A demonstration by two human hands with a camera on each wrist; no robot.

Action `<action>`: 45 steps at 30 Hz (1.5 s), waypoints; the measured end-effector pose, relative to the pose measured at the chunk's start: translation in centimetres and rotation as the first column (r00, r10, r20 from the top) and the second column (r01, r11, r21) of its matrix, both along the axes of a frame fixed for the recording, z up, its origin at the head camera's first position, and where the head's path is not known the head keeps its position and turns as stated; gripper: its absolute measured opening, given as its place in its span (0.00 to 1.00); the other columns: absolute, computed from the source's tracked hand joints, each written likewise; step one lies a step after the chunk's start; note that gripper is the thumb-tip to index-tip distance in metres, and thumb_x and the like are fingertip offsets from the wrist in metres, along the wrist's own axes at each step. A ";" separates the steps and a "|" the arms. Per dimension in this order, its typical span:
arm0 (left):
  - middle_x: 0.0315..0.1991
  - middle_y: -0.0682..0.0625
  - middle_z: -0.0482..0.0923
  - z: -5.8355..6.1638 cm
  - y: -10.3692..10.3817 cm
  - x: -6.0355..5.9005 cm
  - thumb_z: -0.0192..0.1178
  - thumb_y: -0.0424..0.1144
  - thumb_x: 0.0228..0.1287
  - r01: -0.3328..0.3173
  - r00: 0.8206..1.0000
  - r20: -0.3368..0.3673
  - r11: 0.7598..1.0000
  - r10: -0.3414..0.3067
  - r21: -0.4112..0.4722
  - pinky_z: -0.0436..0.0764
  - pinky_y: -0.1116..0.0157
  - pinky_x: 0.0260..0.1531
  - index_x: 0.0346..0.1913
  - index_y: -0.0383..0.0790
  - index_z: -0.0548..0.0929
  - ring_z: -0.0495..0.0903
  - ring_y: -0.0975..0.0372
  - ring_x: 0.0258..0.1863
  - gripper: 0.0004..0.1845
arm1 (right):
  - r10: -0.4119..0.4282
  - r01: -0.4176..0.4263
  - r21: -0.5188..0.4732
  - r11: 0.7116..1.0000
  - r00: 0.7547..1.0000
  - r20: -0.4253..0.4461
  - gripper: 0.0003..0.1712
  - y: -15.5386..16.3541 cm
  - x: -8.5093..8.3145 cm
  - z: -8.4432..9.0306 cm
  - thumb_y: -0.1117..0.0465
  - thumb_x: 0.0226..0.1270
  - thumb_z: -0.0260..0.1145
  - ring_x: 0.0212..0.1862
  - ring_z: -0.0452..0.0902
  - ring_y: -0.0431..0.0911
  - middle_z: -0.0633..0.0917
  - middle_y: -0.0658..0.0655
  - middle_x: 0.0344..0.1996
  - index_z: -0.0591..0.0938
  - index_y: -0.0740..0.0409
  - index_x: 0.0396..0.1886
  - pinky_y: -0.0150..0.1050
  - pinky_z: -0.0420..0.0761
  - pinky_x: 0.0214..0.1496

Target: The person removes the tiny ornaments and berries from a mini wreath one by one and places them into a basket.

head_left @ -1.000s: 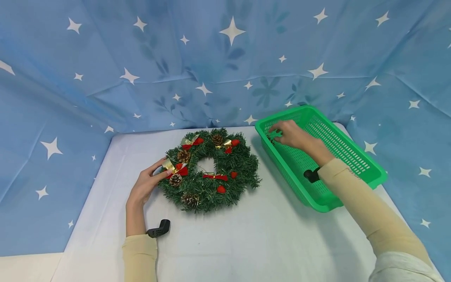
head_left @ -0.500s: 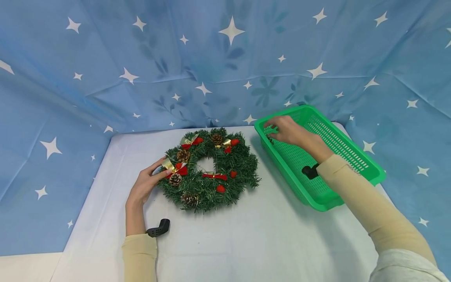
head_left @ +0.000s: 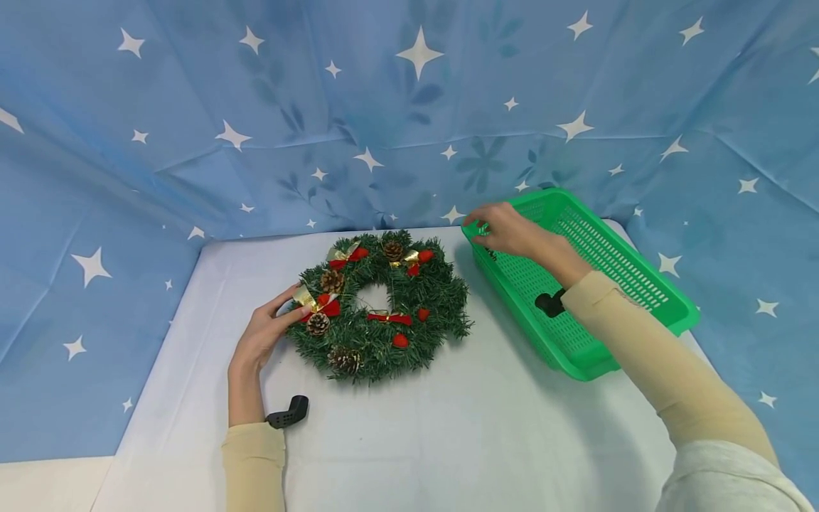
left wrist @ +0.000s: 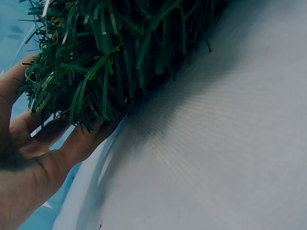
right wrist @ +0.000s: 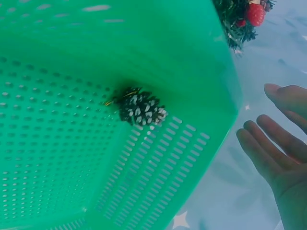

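Note:
A green Christmas wreath point(head_left: 435, 306) with pine cones, red-and-gold bows and red berries lies flat on the white table. My left hand point(head_left: 259, 340) grips its left edge, thumb on top beside a bow; in the left wrist view the fingers bend around the green needles point(left wrist: 105, 62). My right hand point(head_left: 512, 231) is over the back-left corner of a green plastic basket point(head_left: 518, 313). In the right wrist view the right hand point(right wrist: 288, 143) holds nothing, its fingers loosely bent and spread. A white-tipped pine cone point(right wrist: 141, 108) with a gold tie rests in the basket's corner.
White cloth covers the table point(head_left: 409, 441). A blue curtain point(head_left: 384, 107) with white stars hangs behind and at both sides. The basket stands at the right, set at an angle, its rim raised. Black wrist cameras sit on both forearms.
My right hand has shifted left, from inside the basket to its back-left rim. The left hand, wreath and basket have stayed in place.

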State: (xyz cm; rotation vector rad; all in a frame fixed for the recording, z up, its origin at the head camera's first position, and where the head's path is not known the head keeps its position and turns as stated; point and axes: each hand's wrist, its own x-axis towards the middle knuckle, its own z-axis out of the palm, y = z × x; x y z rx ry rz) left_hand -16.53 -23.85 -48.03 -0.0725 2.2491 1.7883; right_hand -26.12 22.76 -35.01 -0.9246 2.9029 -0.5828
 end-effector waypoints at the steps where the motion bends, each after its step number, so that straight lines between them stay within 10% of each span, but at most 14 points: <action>1: 0.84 0.49 0.45 0.0 0.0 0.0 0.68 0.54 0.69 0.000 1.000 0.000 1.000 0.000 -0.001 0.52 0.38 0.77 0.82 0.50 0.60 0.36 0.46 0.83 0.44 | 0.003 -0.003 0.000 1.000 1.000 0.003 0.18 -0.2 -0.1 0.0 0.70 0.65 0.71 0.51 0.85 0.62 0.87 0.68 0.52 0.85 0.69 0.55 0.55 0.85 0.52; 45: 0.84 0.48 0.44 0.1 0.0 0.1 0.66 0.51 0.71 0.019 1.000 -0.021 1.000 -0.018 0.008 0.57 0.39 0.76 0.82 0.52 0.60 0.41 0.45 0.83 0.41 | 0.122 -0.119 -0.045 0.992 0.988 0.094 0.20 -7.5 -2.0 -1.7 0.71 0.67 0.70 0.56 0.84 0.63 0.86 0.68 0.55 0.83 0.70 0.58 0.52 0.85 0.56</action>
